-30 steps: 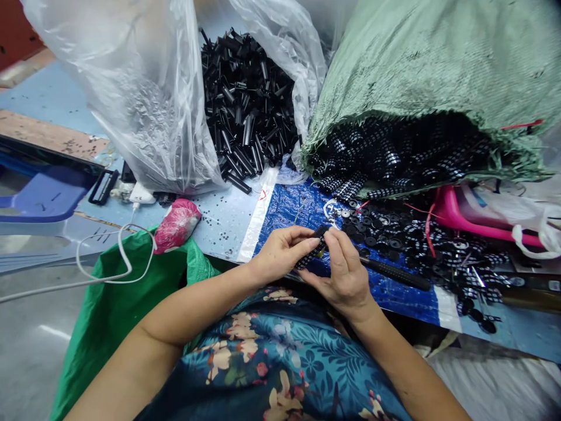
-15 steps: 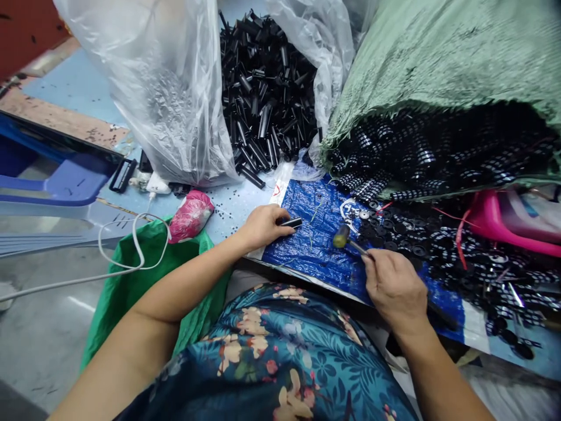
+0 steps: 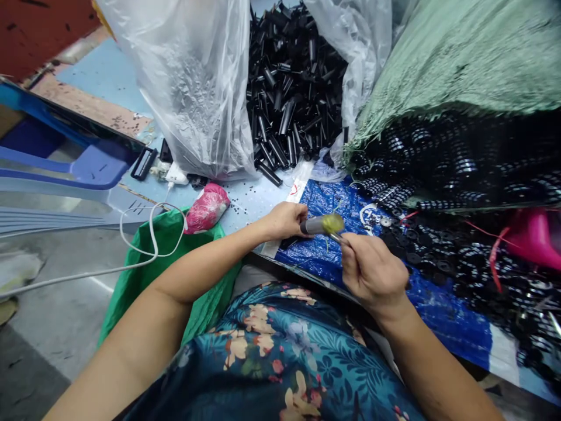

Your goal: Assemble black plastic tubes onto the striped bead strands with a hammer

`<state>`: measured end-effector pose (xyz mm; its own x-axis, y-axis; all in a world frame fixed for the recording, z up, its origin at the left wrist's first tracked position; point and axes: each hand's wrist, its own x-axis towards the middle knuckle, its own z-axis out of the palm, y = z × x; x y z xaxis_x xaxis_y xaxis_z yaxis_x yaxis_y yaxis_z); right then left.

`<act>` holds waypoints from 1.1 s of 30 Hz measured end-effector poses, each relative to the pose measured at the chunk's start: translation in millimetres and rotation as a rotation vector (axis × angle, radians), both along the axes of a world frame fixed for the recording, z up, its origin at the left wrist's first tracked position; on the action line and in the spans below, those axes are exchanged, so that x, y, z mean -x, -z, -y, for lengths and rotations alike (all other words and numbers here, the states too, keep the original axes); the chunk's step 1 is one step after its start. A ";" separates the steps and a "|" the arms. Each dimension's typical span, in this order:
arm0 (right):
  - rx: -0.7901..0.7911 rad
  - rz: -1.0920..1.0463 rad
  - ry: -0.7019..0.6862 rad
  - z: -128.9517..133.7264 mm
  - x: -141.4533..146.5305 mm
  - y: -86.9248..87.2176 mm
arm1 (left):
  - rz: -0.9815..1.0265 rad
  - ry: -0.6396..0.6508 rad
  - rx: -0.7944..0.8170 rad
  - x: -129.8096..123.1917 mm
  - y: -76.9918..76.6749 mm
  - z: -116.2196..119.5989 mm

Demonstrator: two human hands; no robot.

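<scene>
My right hand (image 3: pixel 374 272) grips the thin handle of a small hammer (image 3: pixel 324 224) with a yellowish, slightly blurred head. The hammer head is beside the fingers of my left hand (image 3: pixel 284 221), over the blue plastic sheet (image 3: pixel 315 254). My left hand is pinched, and its fingertips are partly behind the hammer head. A black piece shows below those fingertips, mostly hidden. Behind both hands lies a heap of black plastic parts (image 3: pixel 298 88) between clear plastic bags. Black ribbed parts (image 3: pixel 438 158) fill the green woven sack at the right.
A clear bag (image 3: pixel 197 88) stands at the back left. A pink bundle (image 3: pixel 207 207), a white cable (image 3: pixel 153 234) and a green bag (image 3: pixel 131 286) are near my left arm. Small black discs (image 3: pixel 412 257) and a pink container (image 3: pixel 537 240) lie to the right.
The view has shifted, so the surroundings appear further right. My right hand has brought the hammer leftwards to my left hand. The black piece in my left fingers is now mostly covered.
</scene>
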<state>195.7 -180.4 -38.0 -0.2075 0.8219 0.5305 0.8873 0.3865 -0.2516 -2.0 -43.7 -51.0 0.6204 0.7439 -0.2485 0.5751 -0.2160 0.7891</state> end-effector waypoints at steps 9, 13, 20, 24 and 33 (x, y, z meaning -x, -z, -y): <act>0.159 -0.022 -0.218 15.1 5.7 11.5 | -0.083 0.009 -0.125 -1.1 -14.4 -2.8; 0.066 -0.032 -0.037 34.3 -36.7 20.4 | -0.080 0.227 -0.061 77.3 -68.4 11.8; 0.060 0.138 0.060 46.7 -64.4 46.2 | -0.472 0.240 0.024 182.3 -109.0 49.7; 0.073 0.106 0.044 35.9 -56.4 40.3 | -0.387 0.117 -0.436 120.7 -67.2 23.5; 0.087 0.203 0.233 -6.3 -96.0 10.6 | -0.464 0.094 -0.984 34.5 -8.4 -85.5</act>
<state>291.7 -174.1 -48.7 -0.1026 0.9001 0.4235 0.9850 0.1515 -0.0832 -36.5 41.8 -42.6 0.6848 0.6995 0.2044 0.7201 -0.6926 -0.0426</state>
